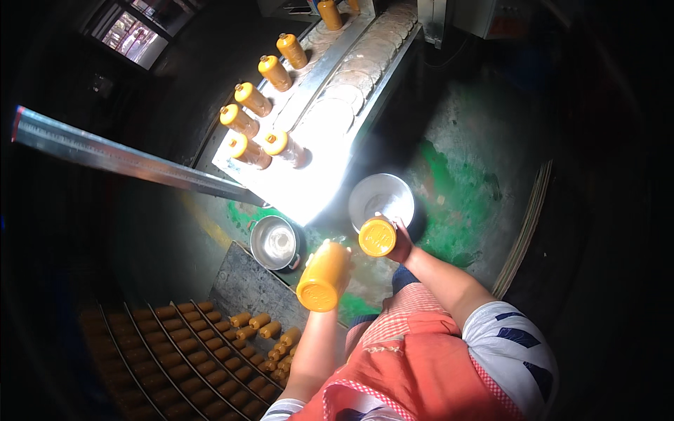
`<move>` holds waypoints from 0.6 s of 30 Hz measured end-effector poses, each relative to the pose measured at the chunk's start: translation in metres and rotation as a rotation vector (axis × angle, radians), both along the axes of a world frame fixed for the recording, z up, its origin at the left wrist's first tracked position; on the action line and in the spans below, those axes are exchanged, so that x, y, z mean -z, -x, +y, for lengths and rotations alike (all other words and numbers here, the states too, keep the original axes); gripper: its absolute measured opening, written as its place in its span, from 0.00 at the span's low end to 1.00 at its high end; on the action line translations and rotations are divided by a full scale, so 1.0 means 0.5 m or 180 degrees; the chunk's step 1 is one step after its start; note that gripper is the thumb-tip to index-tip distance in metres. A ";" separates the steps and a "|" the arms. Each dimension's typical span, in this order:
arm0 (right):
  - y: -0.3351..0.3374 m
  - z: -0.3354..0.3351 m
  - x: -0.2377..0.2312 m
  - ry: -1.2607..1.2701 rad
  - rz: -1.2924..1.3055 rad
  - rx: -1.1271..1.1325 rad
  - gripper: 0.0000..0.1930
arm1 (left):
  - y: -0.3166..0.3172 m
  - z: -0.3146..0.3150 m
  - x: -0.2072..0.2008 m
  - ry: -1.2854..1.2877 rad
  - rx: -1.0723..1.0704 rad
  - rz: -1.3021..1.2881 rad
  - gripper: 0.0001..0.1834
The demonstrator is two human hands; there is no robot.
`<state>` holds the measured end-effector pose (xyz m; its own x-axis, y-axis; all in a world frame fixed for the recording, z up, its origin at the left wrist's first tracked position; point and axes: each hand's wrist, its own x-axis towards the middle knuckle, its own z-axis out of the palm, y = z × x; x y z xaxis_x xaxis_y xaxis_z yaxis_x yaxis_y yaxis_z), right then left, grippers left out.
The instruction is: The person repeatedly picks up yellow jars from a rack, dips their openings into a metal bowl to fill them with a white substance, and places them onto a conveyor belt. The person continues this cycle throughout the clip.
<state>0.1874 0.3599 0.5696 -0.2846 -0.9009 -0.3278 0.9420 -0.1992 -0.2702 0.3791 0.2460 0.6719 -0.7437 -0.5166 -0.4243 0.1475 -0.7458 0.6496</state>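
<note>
My left hand [347, 268] is wrapped round a yellow bottle [323, 277]; its round base is turned up towards me and hides most of the fingers. A second yellow bottle [378, 239] is in my right hand [401, 244], base up as well, in front of the near edge of a large metal basin [399, 198]. The necks of both bottles are out of sight. To the left of the basin, a smaller metal pot [262, 243] with side handles stands on the floor.
A conveyor of overlapping round plates [351, 81] runs away from a brightly lit metal table end [312, 189]. Several yellow bottles [253, 99] stand along its left side. A metal beam [140, 158] juts leftward. Many bottles lie in rows behind bars [189, 337] at lower left.
</note>
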 end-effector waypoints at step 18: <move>0.249 -0.052 -0.104 0.1196 -0.0653 0.0610 0.24 | 0.339 -0.123 -0.003 -0.1274 0.0511 0.0505 0.20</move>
